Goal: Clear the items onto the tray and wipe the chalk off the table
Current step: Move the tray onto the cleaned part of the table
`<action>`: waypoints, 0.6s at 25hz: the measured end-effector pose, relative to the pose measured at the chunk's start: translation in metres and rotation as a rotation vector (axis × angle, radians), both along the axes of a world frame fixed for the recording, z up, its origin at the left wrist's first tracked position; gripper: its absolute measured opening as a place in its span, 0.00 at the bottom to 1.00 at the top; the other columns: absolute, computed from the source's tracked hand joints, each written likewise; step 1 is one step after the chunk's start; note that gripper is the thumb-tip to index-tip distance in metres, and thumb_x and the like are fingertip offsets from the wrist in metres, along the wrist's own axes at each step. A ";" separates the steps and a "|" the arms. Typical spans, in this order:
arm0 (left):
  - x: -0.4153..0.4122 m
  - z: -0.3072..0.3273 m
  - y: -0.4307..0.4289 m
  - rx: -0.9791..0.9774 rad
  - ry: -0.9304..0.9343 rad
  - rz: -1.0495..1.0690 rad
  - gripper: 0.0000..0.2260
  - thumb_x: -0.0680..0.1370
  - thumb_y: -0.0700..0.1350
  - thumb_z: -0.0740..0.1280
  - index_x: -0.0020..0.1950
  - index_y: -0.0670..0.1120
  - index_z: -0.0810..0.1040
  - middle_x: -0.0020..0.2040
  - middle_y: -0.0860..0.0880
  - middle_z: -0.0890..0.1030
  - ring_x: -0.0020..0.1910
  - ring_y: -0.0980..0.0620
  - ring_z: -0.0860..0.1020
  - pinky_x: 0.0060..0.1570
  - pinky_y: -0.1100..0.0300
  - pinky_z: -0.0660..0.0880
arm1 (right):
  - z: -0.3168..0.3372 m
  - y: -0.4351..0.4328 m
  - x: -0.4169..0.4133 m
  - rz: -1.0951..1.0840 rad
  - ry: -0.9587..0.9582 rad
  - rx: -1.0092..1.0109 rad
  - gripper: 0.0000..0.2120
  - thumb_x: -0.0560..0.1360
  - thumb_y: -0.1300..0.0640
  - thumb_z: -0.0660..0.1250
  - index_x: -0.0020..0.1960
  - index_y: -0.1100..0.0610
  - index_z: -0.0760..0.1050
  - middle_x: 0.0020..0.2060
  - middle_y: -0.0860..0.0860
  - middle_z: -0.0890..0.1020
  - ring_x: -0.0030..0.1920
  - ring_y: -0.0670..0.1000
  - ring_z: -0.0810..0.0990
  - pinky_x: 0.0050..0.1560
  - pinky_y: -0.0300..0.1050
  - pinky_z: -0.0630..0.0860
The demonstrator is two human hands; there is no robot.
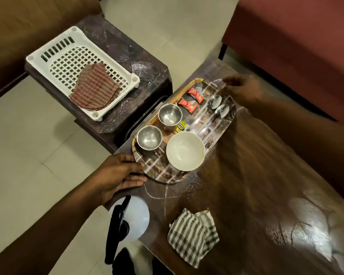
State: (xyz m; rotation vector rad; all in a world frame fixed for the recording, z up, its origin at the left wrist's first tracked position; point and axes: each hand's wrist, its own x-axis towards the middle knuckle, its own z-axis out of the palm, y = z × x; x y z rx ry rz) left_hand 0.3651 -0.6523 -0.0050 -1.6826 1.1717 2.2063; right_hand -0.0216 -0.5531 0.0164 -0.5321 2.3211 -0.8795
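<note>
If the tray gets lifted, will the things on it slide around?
Probably, if it tilts: the tray looks glossy, so the spoons may slide. The steel cups seem to narrow downward and might tip. The bowl looks steadier.

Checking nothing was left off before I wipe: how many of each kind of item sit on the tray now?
Steel cups: 2
White bowl: 1
Spoons: 2
Red sachets: 2
Yellow sachet, partly hidden: 1
Total on the tray: 8
</note>
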 end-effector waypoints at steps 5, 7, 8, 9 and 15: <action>-0.002 -0.015 0.009 -0.071 0.025 0.100 0.07 0.81 0.33 0.70 0.59 0.34 0.81 0.49 0.37 0.90 0.47 0.42 0.90 0.48 0.53 0.88 | -0.022 -0.020 -0.012 -0.069 -0.050 0.063 0.15 0.78 0.63 0.75 0.64 0.57 0.84 0.53 0.57 0.86 0.42 0.50 0.84 0.37 0.36 0.82; -0.002 -0.017 0.011 -0.104 0.032 0.113 0.08 0.80 0.32 0.71 0.59 0.34 0.81 0.50 0.37 0.89 0.48 0.42 0.90 0.48 0.52 0.88 | -0.028 -0.021 -0.015 -0.077 -0.056 0.075 0.13 0.78 0.64 0.74 0.61 0.57 0.86 0.52 0.59 0.87 0.37 0.49 0.82 0.33 0.35 0.81; -0.002 -0.018 0.012 -0.118 0.033 0.118 0.08 0.80 0.32 0.71 0.60 0.34 0.81 0.51 0.36 0.89 0.49 0.41 0.90 0.49 0.51 0.88 | -0.028 -0.020 -0.016 -0.075 -0.068 0.076 0.12 0.78 0.64 0.74 0.61 0.58 0.86 0.51 0.59 0.87 0.36 0.49 0.82 0.33 0.36 0.82; -0.001 -0.019 0.013 -0.130 0.034 0.120 0.09 0.80 0.32 0.71 0.60 0.34 0.81 0.51 0.36 0.89 0.49 0.40 0.89 0.50 0.50 0.88 | -0.027 -0.019 -0.017 -0.080 -0.086 0.074 0.11 0.78 0.64 0.74 0.60 0.59 0.86 0.50 0.59 0.87 0.36 0.49 0.82 0.35 0.38 0.83; 0.001 -0.013 0.004 -0.203 0.028 0.107 0.11 0.79 0.32 0.72 0.62 0.35 0.82 0.53 0.35 0.89 0.53 0.36 0.88 0.49 0.50 0.88 | -0.021 -0.002 -0.018 -0.183 -0.173 0.026 0.06 0.78 0.64 0.75 0.55 0.60 0.85 0.42 0.55 0.86 0.37 0.50 0.83 0.42 0.43 0.84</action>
